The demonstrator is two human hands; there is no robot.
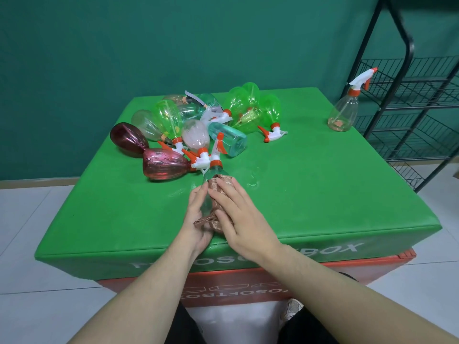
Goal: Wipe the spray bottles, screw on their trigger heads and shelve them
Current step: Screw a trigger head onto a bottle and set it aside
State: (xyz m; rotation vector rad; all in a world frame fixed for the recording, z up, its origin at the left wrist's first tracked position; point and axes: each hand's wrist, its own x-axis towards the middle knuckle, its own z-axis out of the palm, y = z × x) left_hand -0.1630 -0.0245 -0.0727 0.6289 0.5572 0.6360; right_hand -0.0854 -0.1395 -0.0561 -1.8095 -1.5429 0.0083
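A clear spray bottle with an orange-and-white trigger head lies near the front middle of the green box top, its head pointing away from me. My left hand grips its body from the left and underneath. My right hand presses a pinkish-brown cloth against the bottle's right side, fingers curled over the cloth. Behind it lies a heap of several bottles, green, dark red and clear, most with trigger heads. One clear bottle stands upright at the back right corner.
A black wire shelf rack stands to the right of the box, beside the upright bottle. The green box sits on a red box. A green wall is behind, pale floor tiles around. My legs are below the front edge.
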